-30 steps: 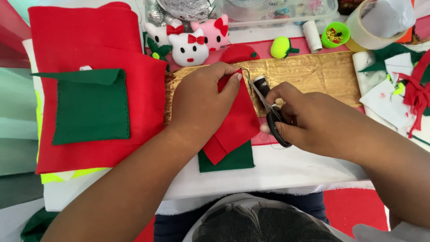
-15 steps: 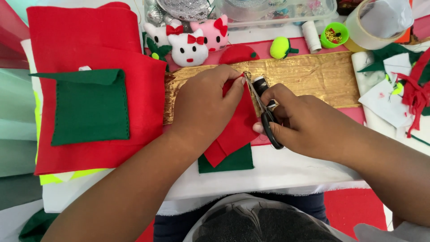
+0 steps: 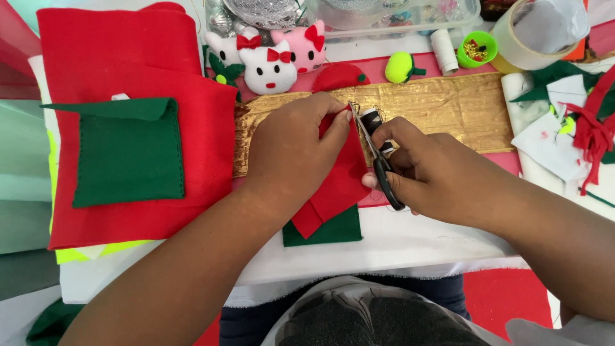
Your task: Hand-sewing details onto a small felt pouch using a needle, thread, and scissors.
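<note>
My left hand [image 3: 291,150] presses down on a red felt piece [image 3: 336,192] that lies over a green felt piece [image 3: 330,232] on the table. My right hand [image 3: 426,170] grips black-handled scissors [image 3: 378,157], their blades along the red felt's right edge near my left fingertips. Under both runs a strip of gold fabric [image 3: 448,109]. The upper part of the red felt is hidden by my left hand.
A large red felt sheet [image 3: 134,70] with a green felt square [image 3: 128,154] lies at the left. Plush cat heads [image 3: 269,61], a yellow-green ball [image 3: 400,66], a thread spool [image 3: 443,51], a green cup [image 3: 477,48], a tape roll [image 3: 535,35] and felt scraps [image 3: 576,122] stand behind and right.
The scissors and my right hand have moved up along the red felt's right edge, away from me. My left hand stays pressed on the felt.
</note>
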